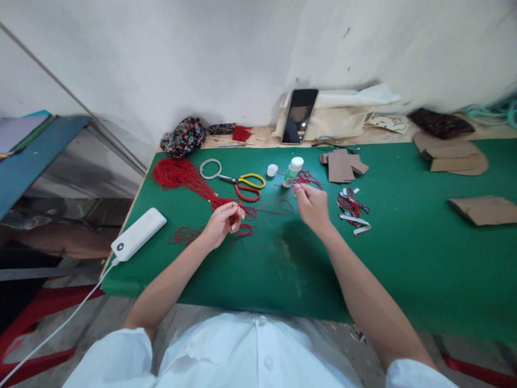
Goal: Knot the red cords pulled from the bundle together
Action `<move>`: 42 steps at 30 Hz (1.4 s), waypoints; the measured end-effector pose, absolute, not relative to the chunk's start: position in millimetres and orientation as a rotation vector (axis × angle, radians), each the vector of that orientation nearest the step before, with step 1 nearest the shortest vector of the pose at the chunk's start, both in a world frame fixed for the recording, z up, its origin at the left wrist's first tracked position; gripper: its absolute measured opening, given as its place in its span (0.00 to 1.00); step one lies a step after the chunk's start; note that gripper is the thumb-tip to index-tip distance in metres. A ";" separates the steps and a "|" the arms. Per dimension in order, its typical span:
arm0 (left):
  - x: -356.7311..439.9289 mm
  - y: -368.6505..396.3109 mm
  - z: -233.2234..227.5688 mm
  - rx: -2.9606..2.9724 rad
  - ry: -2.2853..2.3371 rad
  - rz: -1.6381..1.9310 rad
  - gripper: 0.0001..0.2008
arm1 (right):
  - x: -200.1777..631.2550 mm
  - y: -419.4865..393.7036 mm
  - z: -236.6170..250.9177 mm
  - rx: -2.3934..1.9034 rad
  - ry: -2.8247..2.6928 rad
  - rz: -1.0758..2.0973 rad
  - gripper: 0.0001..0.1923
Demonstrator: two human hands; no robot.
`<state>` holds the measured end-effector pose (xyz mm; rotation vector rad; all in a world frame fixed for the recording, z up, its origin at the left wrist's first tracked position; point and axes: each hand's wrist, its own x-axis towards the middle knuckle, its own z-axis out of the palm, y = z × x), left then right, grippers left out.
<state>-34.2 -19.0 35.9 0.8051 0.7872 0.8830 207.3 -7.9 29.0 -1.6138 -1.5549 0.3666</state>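
Left hand: the left hand rests low over the green tabletop, its grip closed, fingertips pinching one end of a red thread.
Right hand: the right hand is raised a little, just beside the glue bottle, its grip closed on the other end of the same thread between thumb and forefinger.
Thread: it runs between the two hands in a shallow sag, with slack loops lying on the tabletop under and between them.
Handling: by the look of it, very light, limp and thin; it would slip from a loose pinch and tangle easily, so it is best taken near an end with fingertips, keeping mild tension.
Thread bundle: a thick red bundle lies to the upper left, trailing toward the left hand; small coils sit near the left wrist.
Scissors: scissors with one yellow and one red handle lie beyond the left hand, next to a white ring.
Glue: a small white bottle stands upright, its loose cap just beside it.
Other things: cardboard pieces sit behind the right hand, red-and-white scraps to its right, a white power bank at the left edge, and a phone leaning near the wall.
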 end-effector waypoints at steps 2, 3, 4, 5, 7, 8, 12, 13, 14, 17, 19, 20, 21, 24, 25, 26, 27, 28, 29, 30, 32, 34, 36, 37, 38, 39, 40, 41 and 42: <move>-34.2 -18.7 36.1 0.798 0.788 0.889 0.09 | 206.7 -8.1 28.8 -1.625 -1.592 0.373 0.20; -34.2 -18.7 36.1 0.794 0.790 0.890 0.09 | 206.2 -8.4 28.5 -1.635 -1.599 0.375 0.19; -34.3 -18.6 36.2 0.791 0.793 0.891 0.09 | 205.7 -8.6 28.0 -1.643 -1.596 0.374 0.16; -34.4 -18.6 36.4 0.787 0.797 0.893 0.09 | 205.2 -8.8 27.2 -1.643 -1.590 0.368 0.12; -34.7 -18.7 36.7 0.782 0.799 0.890 0.09 | 204.4 -8.9 25.2 -1.618 -1.615 0.312 0.02; -34.8 -18.8 36.9 0.780 0.800 0.884 0.09 | 204.1 -8.9 24.2 -1.597 -1.653 0.260 0.06; -34.4 -19.4 37.2 0.773 0.801 0.851 0.09 | 198.9 -11.2 22.2 -1.461 -1.883 0.104 0.14; -34.1 -19.6 37.1 0.773 0.800 0.843 0.09 | 195.8 -13.0 22.2 -1.412 -1.929 0.132 0.13; -33.8 -19.9 36.9 0.774 0.796 0.832 0.09 | 191.9 -15.4 22.2 -1.355 -1.968 0.190 0.12; -32.7 -20.7 36.0 0.790 0.781 0.794 0.10 | 176.1 -25.2 22.1 -1.176 -2.045 0.459 0.09; -32.1 -21.3 35.7 0.810 0.776 0.771 0.10 | 164.7 -32.6 21.6 -1.083 -2.069 0.608 0.09; -31.8 -21.5 35.5 0.819 0.772 0.763 0.10 | 159.5 -35.8 21.1 -1.053 -2.067 0.661 0.09; -31.5 -21.8 35.5 0.825 0.766 0.758 0.11 | 154.8 -38.6 20.4 -1.038 -2.057 0.712 0.09; -31.0 -22.3 35.8 0.833 0.731 0.760 0.11 | 145.5 -43.4 16.6 -0.993 -1.964 0.935 0.10; -30.9 -22.4 36.1 0.834 0.719 0.763 0.11 | 143.9 -43.9 15.0 -0.971 -1.918 1.022 0.10; -30.8 -22.4 36.3 0.834 0.712 0.763 0.11 | 143.0 -44.0 13.4 -0.948 -1.871 1.103 0.10; -30.7 -22.5 36.6 0.834 0.707 0.762 0.11 | 142.7 -43.8 12.0 -0.935 -1.830 1.165 0.11; -30.5 -22.5 36.8 0.835 0.705 0.761 0.11 | 142.9 -43.4 10.8 -0.937 -1.802 1.204 0.11; -30.3 -22.6 37.0 0.835 0.706 0.761 0.11 | 143.3 -43.0 10.1 -0.953 -1.786 1.224 0.12; -30.1 -22.6 37.0 0.836 0.707 0.762 0.11 | 144.0 -42.4 9.9 -0.978 -1.779 1.226 0.12; -29.8 -22.7 36.8 0.836 0.712 0.769 0.11 | 145.6 -41.2 11.0 -1.032 -1.784 1.198 0.10; -29.9 -22.6 36.2 0.832 0.721 0.777 0.10 | 147.3 -39.8 13.3 -1.065 -1.803 1.156 0.07; -30.5 -22.2 35.5 0.821 0.728 0.789 0.10 | 149.0 -38.1 15.5 -1.085 -1.838 1.108 0.06; -30.9 -22.0 35.3 0.815 0.731 0.799 0.10 | 149.8 -37.2 16.3 -1.096 -1.855 1.082 0.08; -31.4 -21.7 35.1 0.810 0.731 0.810 0.10 | 150.7 -36.3 16.8 -1.107 -1.870 1.057 0.09; -31.8 -21.5 35.0 0.807 0.730 0.823 0.10 | 151.5 -35.4 16.9 -1.117 -1.883 1.034 0.10; -32.2 -21.4 35.0 0.806 0.729 0.834 0.10 | 152.3 -34.6 16.8 -1.125 -1.889 1.016 0.10; -32.5 -21.3 35.1 0.806 0.729 0.844 0.09 | 153.1 -33.8 16.5 -1.129 -1.893 1.005 0.10; -32.7 -21.3 35.3 0.807 0.730 0.852 0.09 | 153.8 -33.2 16.1 -1.128 -1.892 0.999 0.10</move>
